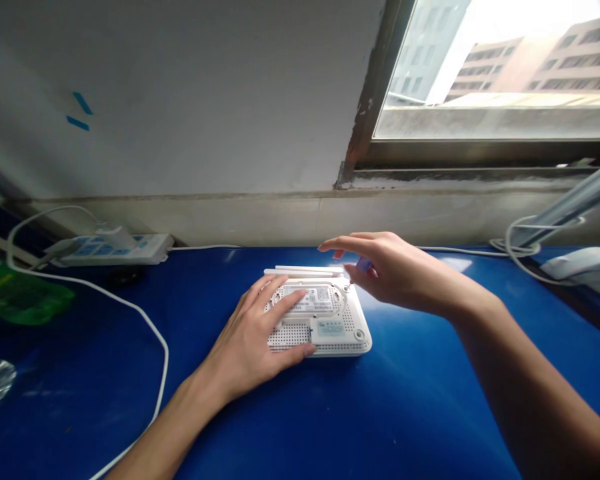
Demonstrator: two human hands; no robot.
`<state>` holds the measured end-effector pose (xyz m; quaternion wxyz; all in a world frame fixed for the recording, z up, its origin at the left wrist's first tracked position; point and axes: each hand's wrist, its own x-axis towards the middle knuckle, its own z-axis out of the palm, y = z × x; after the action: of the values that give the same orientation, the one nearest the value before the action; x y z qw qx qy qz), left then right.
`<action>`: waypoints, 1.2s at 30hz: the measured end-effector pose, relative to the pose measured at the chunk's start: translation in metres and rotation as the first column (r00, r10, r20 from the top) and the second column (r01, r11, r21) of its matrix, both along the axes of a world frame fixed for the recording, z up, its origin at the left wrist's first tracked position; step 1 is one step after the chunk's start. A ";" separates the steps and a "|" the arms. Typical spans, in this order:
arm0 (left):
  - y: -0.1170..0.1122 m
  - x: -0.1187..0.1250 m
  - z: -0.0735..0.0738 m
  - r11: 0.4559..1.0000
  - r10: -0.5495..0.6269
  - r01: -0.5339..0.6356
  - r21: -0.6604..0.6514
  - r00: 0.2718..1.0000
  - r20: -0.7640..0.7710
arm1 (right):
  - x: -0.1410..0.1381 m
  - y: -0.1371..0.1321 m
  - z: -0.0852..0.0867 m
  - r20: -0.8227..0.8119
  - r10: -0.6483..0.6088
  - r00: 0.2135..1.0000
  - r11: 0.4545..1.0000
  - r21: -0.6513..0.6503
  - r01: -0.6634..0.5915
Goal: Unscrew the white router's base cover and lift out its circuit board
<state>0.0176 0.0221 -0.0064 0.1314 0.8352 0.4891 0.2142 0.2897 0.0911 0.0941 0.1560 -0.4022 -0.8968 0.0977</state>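
Note:
A white router [337, 327] lies upside down on the blue table [405, 413], its labels and vent holes facing up and its folded antennas [305, 271] along the far edge. My left hand [260, 337] lies flat on the router's left half, fingers spread across the label, thumb against the front edge. My right hand [380, 267] hovers just above the router's far right corner, forefinger stretched left, the other fingers curled around a small blue thing I cannot make out.
A white power strip [113, 248] with a plug sits at the back left; its white cable [150, 327] loops over the table. A green bag [15, 293] lies at the left edge. White cables [517, 243] and a grey device [580, 263] are at the right. Wall and window behind.

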 end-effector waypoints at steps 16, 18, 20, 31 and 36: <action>0.001 -0.001 -0.002 1.000 -0.022 0.022 0.019 1.000 0.000 | -0.002 -0.002 0.001 0.021 -0.013 1.000 1.000 0.018 0.012; 0.002 -0.001 -0.003 0.999 -0.024 0.024 0.023 1.000 0.002 | -0.003 -0.001 0.001 0.015 -0.029 0.999 0.999 0.018 0.029; 0.002 -0.001 -0.003 1.000 -0.018 0.018 0.018 1.000 0.003 | -0.004 -0.001 0.000 0.001 -0.009 1.000 1.000 0.021 0.009; 0.001 0.000 -0.002 1.000 -0.017 0.017 0.008 1.000 0.005 | -0.003 -0.003 0.002 -0.002 0.014 1.000 1.000 -0.004 -0.014; 0.001 0.000 0.000 1.000 -0.010 0.010 -0.007 1.000 0.002 | -0.001 -0.004 0.002 0.043 -0.008 0.999 1.000 0.025 0.007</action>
<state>0.0176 0.0230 -0.0062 0.1360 0.8369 0.4857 0.2125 0.2887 0.0875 0.0964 0.1417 -0.4058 -0.8996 0.0773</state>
